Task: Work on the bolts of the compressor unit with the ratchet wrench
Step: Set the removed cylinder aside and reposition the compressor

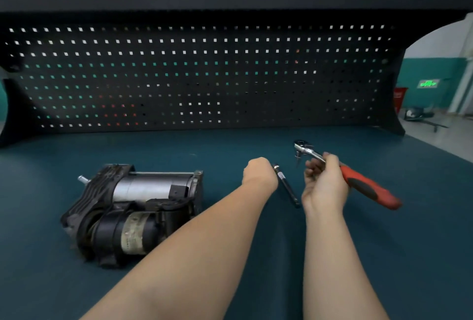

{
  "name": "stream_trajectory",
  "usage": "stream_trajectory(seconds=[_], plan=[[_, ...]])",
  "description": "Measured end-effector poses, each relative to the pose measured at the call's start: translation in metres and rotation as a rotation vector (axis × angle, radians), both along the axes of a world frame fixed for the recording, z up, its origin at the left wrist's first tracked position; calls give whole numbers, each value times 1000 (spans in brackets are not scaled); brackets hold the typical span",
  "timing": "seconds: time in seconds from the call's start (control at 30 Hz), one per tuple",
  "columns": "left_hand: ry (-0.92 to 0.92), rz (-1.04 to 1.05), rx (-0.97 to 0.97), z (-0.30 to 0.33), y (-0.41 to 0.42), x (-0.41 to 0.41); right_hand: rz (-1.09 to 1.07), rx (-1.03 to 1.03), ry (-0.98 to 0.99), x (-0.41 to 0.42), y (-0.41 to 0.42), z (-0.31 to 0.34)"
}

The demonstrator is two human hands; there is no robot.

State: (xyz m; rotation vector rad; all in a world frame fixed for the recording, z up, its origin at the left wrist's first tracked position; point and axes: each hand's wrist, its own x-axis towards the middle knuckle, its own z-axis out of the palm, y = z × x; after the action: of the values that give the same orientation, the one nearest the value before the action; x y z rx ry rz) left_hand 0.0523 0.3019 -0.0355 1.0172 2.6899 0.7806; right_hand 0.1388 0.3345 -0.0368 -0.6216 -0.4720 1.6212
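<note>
The compressor unit (133, 214), black with a silver cylinder, lies on its side at the left of the dark green bench top (384, 243). My right hand (325, 181) grips the ratchet wrench (358, 181) by its metal shaft. The wrench has a red and black handle pointing right and a chrome head at the far end, held above the bench. My left hand (258, 173) is curled into a fist beside a thin black extension bar (285, 184). Whether it holds the bar is hidden from this angle.
A black perforated tool panel (204, 76) stands along the back of the bench under a dark shelf. To the right the bench ends at an open floor with a red bin (399, 99).
</note>
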Motion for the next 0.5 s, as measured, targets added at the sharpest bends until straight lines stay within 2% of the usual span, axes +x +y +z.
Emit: stream_trajectory(seconds=[0.13, 0.23, 0.33, 0.4, 0.43, 0.5], plan=[[8, -39, -9, 4, -7, 5, 16, 1, -9, -6, 0, -5], [38, -74, 110, 22, -30, 19, -2, 8, -36, -5, -2, -9], [268, -138, 177, 40, -89, 23, -12, 7, -10, -3, -4, -6], [413, -95, 230, 45, -141, 13, -6, 35, 13, -2, -9, -2], [438, -41, 216, 44, -166, 5, 4, 52, 14, -2, -13, 0], [389, 90, 39, 38, -206, -10, -7, 111, -46, -4, -23, 6]])
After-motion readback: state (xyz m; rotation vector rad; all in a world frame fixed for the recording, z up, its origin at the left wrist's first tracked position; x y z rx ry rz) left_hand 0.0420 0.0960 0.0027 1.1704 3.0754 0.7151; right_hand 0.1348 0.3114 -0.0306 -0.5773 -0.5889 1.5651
